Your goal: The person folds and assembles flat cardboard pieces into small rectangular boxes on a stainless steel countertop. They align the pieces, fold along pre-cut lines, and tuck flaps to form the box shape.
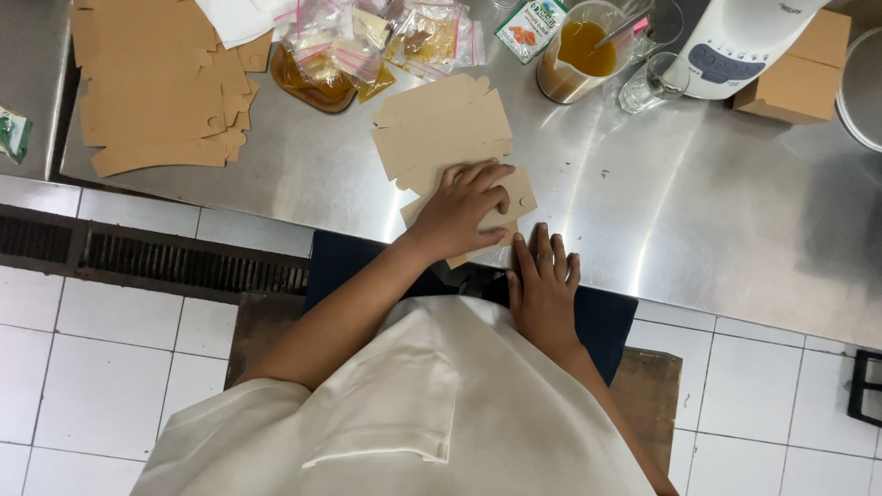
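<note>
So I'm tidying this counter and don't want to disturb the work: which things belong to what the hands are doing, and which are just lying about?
In use:
- left hand pressing the flat brown card blank
- right hand at the counter edge
- small pile of blanks
- big stack of blanks

Lying about:
- zip bags
- jug of orange liquid
- empty glass
- blender base
- cardboard box

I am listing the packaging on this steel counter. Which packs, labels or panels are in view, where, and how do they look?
Green sachet: top centre, orange picture.
Clear zip bags: top, pink-striped, yellow contents.
Brown box: top right.
Appliance panel: white base, grey buttons.
Flat card blank: under left hand.
</note>
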